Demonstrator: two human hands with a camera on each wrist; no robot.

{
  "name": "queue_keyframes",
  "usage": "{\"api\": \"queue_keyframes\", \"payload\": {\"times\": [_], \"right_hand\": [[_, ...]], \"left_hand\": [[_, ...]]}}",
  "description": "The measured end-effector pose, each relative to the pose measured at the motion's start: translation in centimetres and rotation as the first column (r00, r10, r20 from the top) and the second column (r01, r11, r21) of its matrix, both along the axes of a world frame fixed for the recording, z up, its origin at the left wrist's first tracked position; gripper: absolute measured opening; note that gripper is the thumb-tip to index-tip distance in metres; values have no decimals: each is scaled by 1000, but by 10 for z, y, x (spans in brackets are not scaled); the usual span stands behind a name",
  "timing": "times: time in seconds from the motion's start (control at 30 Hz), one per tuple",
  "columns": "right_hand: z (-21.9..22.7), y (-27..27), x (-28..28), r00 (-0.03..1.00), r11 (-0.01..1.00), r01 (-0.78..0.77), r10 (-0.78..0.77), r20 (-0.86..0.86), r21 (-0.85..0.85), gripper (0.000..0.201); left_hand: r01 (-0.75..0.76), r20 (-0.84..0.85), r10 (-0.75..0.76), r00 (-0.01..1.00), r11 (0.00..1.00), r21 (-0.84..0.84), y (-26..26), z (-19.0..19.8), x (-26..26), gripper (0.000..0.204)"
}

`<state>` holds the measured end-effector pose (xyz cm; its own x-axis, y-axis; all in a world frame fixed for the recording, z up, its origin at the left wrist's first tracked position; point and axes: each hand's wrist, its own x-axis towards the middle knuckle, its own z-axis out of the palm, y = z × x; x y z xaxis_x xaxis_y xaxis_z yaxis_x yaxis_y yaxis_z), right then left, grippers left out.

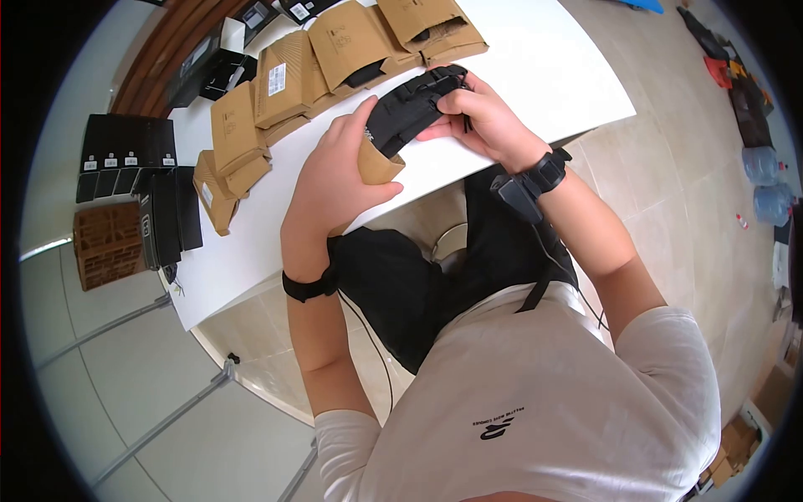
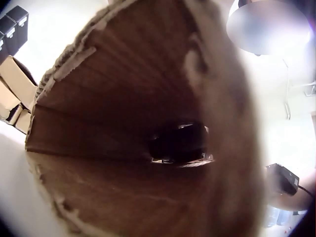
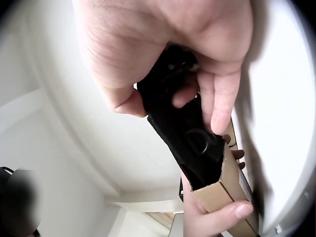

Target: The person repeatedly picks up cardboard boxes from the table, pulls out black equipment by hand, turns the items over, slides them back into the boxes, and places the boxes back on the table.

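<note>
My left hand (image 1: 330, 180) grips a brown cardboard sleeve (image 1: 378, 166), its thumb and fingers on opposite sides. A black fabric item (image 1: 406, 109) sticks out of the sleeve's open end. The fingers and thumb of my right hand (image 1: 481, 117) pinch the black item's far end, where short straps hang. In the right wrist view the black item (image 3: 185, 133) lies partly inside the cardboard sleeve (image 3: 222, 192), held from below by the left hand (image 3: 217, 219). The left wrist view looks into the sleeve's brown interior (image 2: 113, 118), with a dark shape deep inside.
Several cardboard packages (image 1: 280, 79) line the back and left of the white table (image 1: 577, 75), some with black contents showing. Black boxes (image 1: 125, 146) and a brown patterned box (image 1: 109, 243) stand at the left. The table's near edge runs just below the hands.
</note>
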<state>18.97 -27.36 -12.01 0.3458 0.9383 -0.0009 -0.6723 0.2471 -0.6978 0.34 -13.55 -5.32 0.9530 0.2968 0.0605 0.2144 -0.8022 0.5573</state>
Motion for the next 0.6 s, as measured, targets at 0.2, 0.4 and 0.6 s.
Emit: {"api": "queue_keyframes", "payload": {"times": [0.2,0.4,0.6], "right_hand": [[-5,-2,-7,989,998,-2,-8,146,68,41],[12,9,7,972,973,-228,230,52,-37,41],[25,32,6,838,869,-286,431,334,-404,35]], "left_hand": [[-2,68,-3,998,997,75,-1,-3,-7,91],[-50,45,36,998,926,375,-1,-4,-25,83],[-33,92,-10,996,892,452,-1,-3,-25,81]]}}
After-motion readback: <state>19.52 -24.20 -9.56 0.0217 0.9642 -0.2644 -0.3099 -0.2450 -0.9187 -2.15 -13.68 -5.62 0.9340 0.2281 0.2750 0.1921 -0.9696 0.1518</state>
